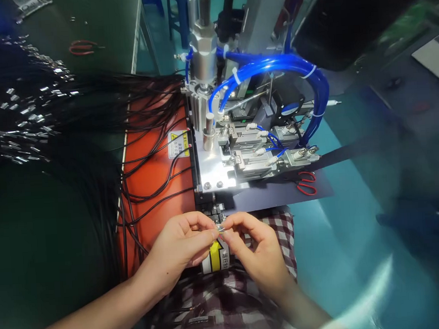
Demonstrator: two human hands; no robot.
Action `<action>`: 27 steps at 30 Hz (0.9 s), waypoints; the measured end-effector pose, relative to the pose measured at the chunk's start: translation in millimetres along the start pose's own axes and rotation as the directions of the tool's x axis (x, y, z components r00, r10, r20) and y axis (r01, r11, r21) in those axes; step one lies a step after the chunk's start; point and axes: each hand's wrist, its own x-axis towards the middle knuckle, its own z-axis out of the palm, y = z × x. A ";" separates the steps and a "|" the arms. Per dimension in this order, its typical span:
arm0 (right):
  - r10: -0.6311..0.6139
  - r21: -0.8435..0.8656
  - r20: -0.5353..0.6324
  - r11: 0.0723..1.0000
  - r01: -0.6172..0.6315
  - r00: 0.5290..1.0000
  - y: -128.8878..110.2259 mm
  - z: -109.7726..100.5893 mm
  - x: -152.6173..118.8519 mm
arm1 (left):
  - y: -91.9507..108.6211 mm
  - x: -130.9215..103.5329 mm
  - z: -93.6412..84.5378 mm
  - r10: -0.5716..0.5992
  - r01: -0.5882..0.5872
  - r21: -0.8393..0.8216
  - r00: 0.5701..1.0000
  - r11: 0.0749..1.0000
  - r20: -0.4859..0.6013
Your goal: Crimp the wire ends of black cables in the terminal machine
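Observation:
My left hand (183, 243) and my right hand (256, 246) meet just below the front edge of the machine. Between the fingertips of both hands is a small shiny metal piece (220, 228), pinched from either side; its exact shape is too small to tell. Right beneath my fingers is a white and yellow label (216, 258) with a black arrow. The metal machine (216, 172) with blue air tubes (273, 64) stands directly beyond my hands.
Black cables (156, 101) run over an orange surface (142, 176) from a large bundle with shiny metal ends (26, 116) at left. Red-handled cutters (307, 184) lie right of the machine; another red-handled tool (82, 47) lies on the green table (99, 18).

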 end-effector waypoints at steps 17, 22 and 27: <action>0.127 0.098 0.039 0.987 -0.130 0.991 -0.1 -3.0 3.4 | 2.5 -0.7 0.8 -0.017 0.019 0.064 1.000 0.998 -0.026; -0.030 -0.096 -0.021 0.995 0.028 0.999 0.6 -0.9 -0.6 | 2.2 -0.4 -0.1 -0.011 0.013 0.074 1.000 0.997 -0.024; -0.281 -0.343 -0.027 0.904 0.255 0.959 -0.4 2.1 -2.8 | 1.5 -1.2 0.2 0.026 -0.024 0.086 1.000 0.996 -0.017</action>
